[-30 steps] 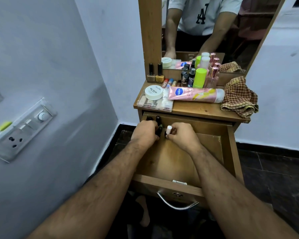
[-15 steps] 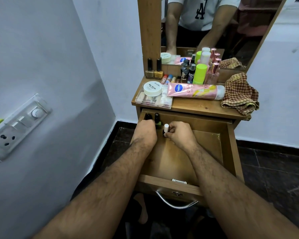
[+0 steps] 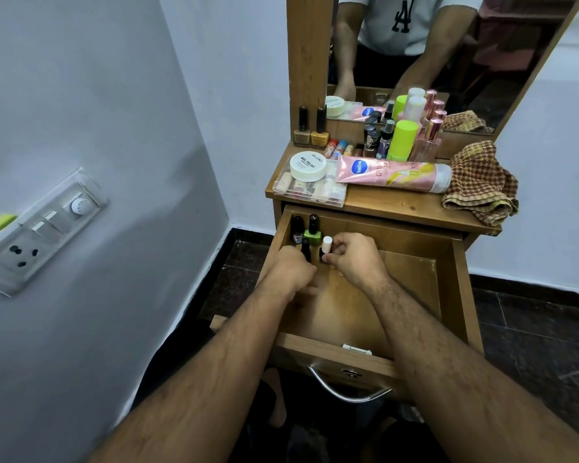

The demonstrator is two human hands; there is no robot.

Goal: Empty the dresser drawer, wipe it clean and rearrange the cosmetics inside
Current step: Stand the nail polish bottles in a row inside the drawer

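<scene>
The wooden drawer is pulled open below the dresser top. In its far left corner stand a black bottle and a green nail polish bottle. My left hand curls round a dark-capped bottle just in front of them. My right hand pinches a small white-capped bottle beside it. The lower parts of both held bottles are hidden by my fingers.
On the dresser top lie a pink Vaseline tube, a white nail-polish tub on a clear case, several bottles by the mirror, and a checked cloth. A wall stands close on the left, with a switchboard.
Both hands have slid a little toward the drawer's far left corner with their bottles. The black and green bottles there now show more fully.
</scene>
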